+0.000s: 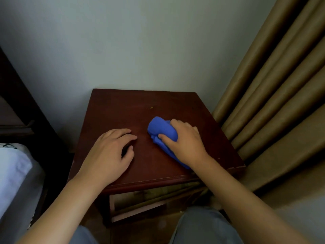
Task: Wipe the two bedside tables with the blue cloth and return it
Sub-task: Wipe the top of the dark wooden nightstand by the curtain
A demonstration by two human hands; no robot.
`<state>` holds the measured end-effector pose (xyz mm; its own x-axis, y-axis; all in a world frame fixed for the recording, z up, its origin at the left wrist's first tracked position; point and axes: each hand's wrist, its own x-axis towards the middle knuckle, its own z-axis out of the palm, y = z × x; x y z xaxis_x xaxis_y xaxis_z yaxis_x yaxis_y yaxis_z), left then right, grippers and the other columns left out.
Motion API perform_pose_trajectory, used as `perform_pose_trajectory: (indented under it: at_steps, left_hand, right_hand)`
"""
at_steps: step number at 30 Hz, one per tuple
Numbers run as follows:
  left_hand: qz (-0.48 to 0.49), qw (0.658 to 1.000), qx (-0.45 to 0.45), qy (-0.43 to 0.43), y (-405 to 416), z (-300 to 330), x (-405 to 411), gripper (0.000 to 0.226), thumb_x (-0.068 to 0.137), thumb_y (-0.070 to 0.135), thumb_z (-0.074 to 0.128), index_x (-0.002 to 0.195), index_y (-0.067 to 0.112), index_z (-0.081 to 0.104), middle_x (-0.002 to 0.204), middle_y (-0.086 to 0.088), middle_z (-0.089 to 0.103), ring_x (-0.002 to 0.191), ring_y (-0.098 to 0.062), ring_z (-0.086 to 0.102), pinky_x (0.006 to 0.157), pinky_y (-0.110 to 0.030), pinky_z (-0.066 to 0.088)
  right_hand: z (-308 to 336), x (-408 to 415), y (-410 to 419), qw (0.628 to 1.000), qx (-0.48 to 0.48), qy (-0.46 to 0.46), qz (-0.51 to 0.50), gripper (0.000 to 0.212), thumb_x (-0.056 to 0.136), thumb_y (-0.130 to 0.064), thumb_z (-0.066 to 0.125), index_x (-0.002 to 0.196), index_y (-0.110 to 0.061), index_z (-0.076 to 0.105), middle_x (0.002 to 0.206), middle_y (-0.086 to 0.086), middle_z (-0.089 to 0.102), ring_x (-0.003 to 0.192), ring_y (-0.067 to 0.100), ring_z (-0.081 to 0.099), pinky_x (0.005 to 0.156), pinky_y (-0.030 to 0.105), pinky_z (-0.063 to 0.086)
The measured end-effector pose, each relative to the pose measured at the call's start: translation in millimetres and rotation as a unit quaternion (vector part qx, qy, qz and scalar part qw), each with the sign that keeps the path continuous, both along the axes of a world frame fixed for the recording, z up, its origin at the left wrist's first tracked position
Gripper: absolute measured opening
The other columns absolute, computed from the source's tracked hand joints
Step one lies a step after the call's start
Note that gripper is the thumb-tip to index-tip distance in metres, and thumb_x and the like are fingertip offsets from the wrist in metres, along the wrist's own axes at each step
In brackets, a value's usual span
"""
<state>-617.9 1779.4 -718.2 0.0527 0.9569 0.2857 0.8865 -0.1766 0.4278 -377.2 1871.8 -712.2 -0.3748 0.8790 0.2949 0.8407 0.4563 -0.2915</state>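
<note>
Under the right hand (186, 141), blue cloth (161, 130) bunched.

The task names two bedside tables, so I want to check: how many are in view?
1. The table stands against the wall, between the bed on the left and the curtain on the right. A second one may be out of view.

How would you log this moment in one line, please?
right hand grips cloth | left hand rests on table
</note>
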Motion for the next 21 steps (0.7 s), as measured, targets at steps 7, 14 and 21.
perform_pose_trajectory:
  at_steps: [7,14,21]
  left_hand:
    - [0.014,1.000,-0.005,0.016,-21.8,6.1,-14.2,0.037,0.095,0.031,0.060,0.132,0.028,0.066,0.143,0.007,0.056,0.134,-0.015,0.046,0.114,-0.035,0.036]
    - [0.031,0.999,0.001,-0.029,-42.4,2.8,-41.1,0.037,0.098,0.036,0.055,0.134,0.032,0.063,0.144,0.016,0.051,0.136,-0.002,0.037,0.110,-0.031,0.043]
    - [0.060,0.998,0.022,-0.024,-44.9,-4.8,-36.3,0.036,0.097,0.035,0.055,0.130,0.029,0.066,0.140,0.014,0.054,0.132,-0.002,0.040,0.110,-0.021,0.031]
  right_hand:
    - [3.3,1.8,-47.5,0.997,-0.019,0.008,0.080,0.025,0.095,-0.068,0.046,0.105,-0.045,0.046,0.089,-0.023,0.042,0.086,0.004,0.043,0.083,0.034,0.036]
    - [13.7,20.6,44.2,0.999,-0.018,-0.034,-0.009,0.034,0.097,-0.061,0.055,0.087,-0.030,0.044,0.083,-0.008,0.050,0.086,0.025,0.056,0.079,0.044,0.042]
    - [8.8,-21.8,74.2,0.999,0.002,-0.022,-0.024,0.034,0.094,-0.062,0.053,0.087,-0.029,0.047,0.082,-0.008,0.056,0.080,0.023,0.059,0.082,0.047,0.048]
